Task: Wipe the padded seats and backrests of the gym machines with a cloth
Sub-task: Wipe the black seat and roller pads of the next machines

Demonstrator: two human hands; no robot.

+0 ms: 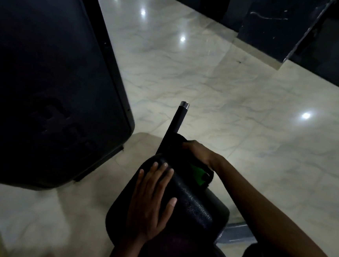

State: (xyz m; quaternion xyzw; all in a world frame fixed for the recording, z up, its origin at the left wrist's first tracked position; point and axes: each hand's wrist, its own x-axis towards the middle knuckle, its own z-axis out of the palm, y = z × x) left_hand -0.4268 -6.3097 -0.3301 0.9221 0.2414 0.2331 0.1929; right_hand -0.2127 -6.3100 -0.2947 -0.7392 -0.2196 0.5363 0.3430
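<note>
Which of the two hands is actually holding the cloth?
The right hand, at the far end of the black pad. Its fingers curl round the dark cloth with a green patch. The left hand only lies flat on the pad, fingers straight.

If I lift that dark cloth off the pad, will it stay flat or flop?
Probably flop: the cloth bunches in soft folds under the right hand, so it looks limp. Likely light too, since curled fingers alone gather it. It may slide easily on the pad, whose surface looks smooth and shiny beside the flat left hand.
</note>
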